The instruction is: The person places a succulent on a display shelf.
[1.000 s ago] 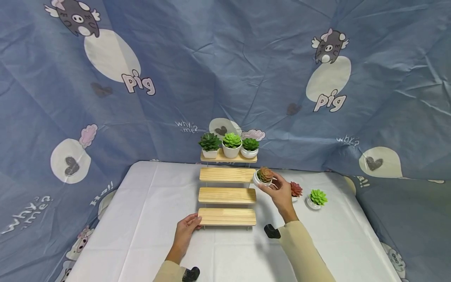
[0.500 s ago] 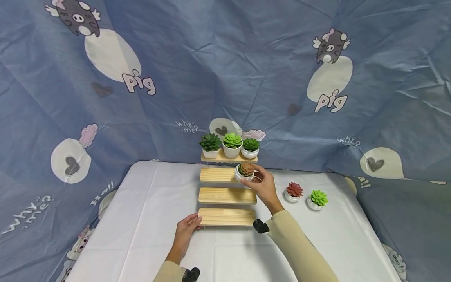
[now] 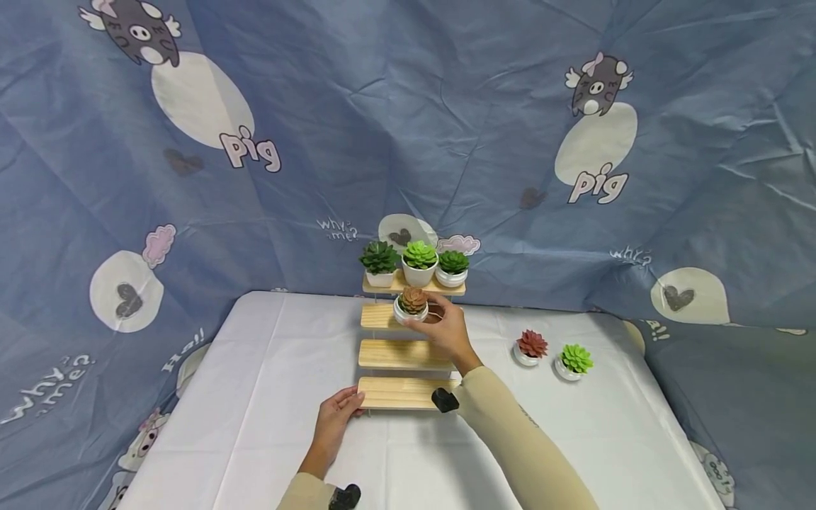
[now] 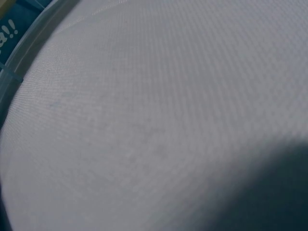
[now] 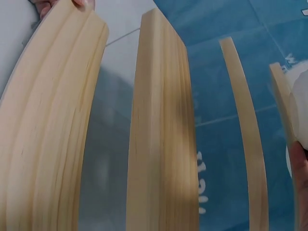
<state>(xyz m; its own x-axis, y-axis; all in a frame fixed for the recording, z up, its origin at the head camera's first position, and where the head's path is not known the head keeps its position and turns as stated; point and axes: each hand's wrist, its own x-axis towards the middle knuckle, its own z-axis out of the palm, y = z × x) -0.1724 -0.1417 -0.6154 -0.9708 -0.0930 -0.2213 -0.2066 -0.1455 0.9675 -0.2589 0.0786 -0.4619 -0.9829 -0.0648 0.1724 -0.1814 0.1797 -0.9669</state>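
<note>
My right hand holds a brown potted succulent by its white pot, over the second tier from the top of a four-tier wooden shelf stand. I cannot tell whether the pot touches that board. In the right wrist view, part of the white pot and a fingertip show at the right edge. With thumb above and fingers below, my left hand grips the left end of the lowest board. The left wrist view shows mainly white cloth, not the hand.
On the top tier stand a dark green succulent, a light green one and a mid-green one. To the right, a red succulent and a bright green one sit on the white tablecloth. Blue fabric hangs behind.
My right hand has carried the brown succulent leftward, from beside the stand to over the second tier's middle, uncovering the red succulent. The left hand has stayed put.
</note>
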